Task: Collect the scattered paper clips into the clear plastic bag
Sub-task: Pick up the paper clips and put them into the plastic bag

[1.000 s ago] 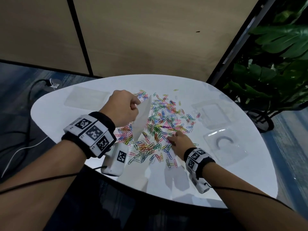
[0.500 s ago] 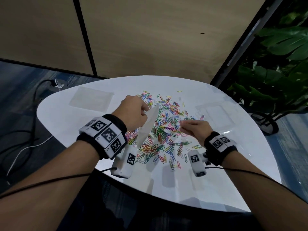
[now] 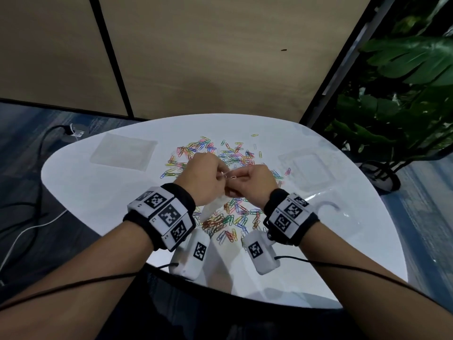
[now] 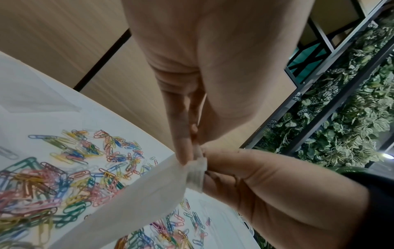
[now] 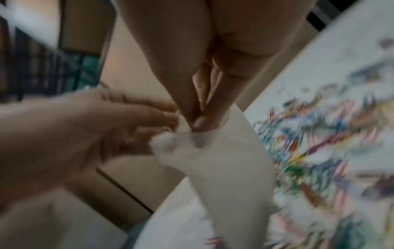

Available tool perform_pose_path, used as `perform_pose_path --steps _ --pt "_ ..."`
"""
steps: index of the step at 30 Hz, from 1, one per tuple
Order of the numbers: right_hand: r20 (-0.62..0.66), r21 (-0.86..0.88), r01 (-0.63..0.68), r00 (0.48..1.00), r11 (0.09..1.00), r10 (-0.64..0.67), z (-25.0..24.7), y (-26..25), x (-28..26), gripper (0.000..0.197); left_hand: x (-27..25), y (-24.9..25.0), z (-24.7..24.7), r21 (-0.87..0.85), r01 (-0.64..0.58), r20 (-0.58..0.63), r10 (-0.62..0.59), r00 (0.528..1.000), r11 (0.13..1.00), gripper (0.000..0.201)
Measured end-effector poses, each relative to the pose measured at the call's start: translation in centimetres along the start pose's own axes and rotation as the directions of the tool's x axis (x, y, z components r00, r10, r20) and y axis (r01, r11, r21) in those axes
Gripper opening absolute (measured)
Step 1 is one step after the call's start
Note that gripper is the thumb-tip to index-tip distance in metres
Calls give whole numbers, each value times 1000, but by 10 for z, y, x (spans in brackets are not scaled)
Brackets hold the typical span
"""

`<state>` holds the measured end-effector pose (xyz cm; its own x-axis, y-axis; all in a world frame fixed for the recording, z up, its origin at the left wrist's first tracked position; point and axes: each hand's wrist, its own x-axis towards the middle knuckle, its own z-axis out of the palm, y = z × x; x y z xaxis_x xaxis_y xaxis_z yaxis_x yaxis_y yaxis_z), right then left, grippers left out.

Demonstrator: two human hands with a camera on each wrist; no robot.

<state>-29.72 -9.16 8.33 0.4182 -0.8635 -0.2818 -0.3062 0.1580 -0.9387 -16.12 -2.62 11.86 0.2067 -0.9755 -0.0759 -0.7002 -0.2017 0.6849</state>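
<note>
Many coloured paper clips (image 3: pixel 230 155) lie strewn over the middle of the white table (image 3: pixel 81 192); the left wrist view shows the same pile (image 4: pixel 64 176). Above the pile my left hand (image 3: pixel 223 174) pinches the top edge of the clear plastic bag (image 3: pixel 212 209), which hangs down limp (image 4: pixel 138 202). My right hand (image 3: pixel 239 177) meets it at the bag's mouth, thumb and finger pinched on a paper clip (image 3: pixel 232 177). In the blurred right wrist view the right fingertips (image 5: pixel 198 124) press into the bag's rim (image 5: pixel 230 168). What is inside the bag stays hidden.
A flat clear bag (image 3: pixel 123 155) lies at the table's far left, another (image 3: pixel 311 168) at the far right. Nearer on the right, a third bag (image 3: pixel 328 209) holds a curved object. A potted plant (image 3: pixel 404 99) stands right of the table, and cables (image 3: pixel 36 217) run over the floor at left.
My right hand left the clip pile, rose with its fingers pinched and came left to the bag's mouth. The left hand kept holding the bag and shifted slightly towards it.
</note>
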Motion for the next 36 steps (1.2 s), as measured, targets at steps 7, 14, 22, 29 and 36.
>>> perform_pose_path --steps 7,14,22,29,36 --pt "198 -582 233 970 779 -143 -7 -12 -3 32 -1 2 -1 32 -22 -15 23 1000 999 30" --pt "30 -319 129 992 939 -126 -52 4 9 20 6 -12 -20 51 48 -115 -42 992 998 34" --pt "10 -922 -110 952 370 306 -106 114 13 133 4 -21 -35 68 65 -127 -55 990 996 31" --pt "170 -869 71 972 490 160 -62 123 9 112 4 -24 -42 60 51 -133 -42 990 997 31" --pt "234 -842 187 972 507 31 -14 117 8 74 3 -27 -45 76 64 -112 -55 992 995 30"
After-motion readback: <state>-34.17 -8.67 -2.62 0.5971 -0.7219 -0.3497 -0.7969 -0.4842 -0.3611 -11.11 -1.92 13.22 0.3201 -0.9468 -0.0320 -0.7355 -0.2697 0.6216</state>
